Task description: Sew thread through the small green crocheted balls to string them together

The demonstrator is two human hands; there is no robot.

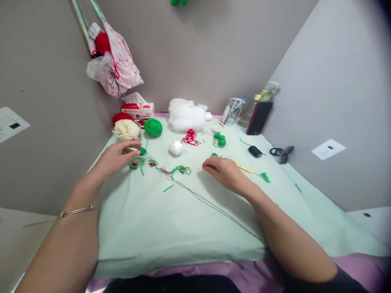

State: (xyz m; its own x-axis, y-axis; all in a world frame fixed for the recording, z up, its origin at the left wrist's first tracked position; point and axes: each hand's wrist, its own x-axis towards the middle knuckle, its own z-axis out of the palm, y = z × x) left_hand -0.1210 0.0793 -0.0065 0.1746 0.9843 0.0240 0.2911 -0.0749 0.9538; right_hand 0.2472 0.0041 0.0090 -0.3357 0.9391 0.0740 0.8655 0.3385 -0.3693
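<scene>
My left hand [117,158] is at the left of the cloth-covered table, its thumb and fingers apart around a small green crochet piece [142,151]; whether it grips the piece is unclear. My right hand [224,173] hovers right of centre, fingers pinched together; anything between them is too small to make out. Between the hands lie red and green crochet pieces [183,169] with yarn tails, and a cut green strand [168,188]. A long dark thread [210,203] runs from them toward the front right. Beyond my right hand is a yellow-handled crochet hook [245,168].
Behind are a green yarn ball [153,127], white yarn ball [176,147], white stuffing [187,116], red yarn [190,137], tissue box [138,110] and glass jar [232,112]. A phone [259,118] leans against a bottle [249,112] near black thread [255,151].
</scene>
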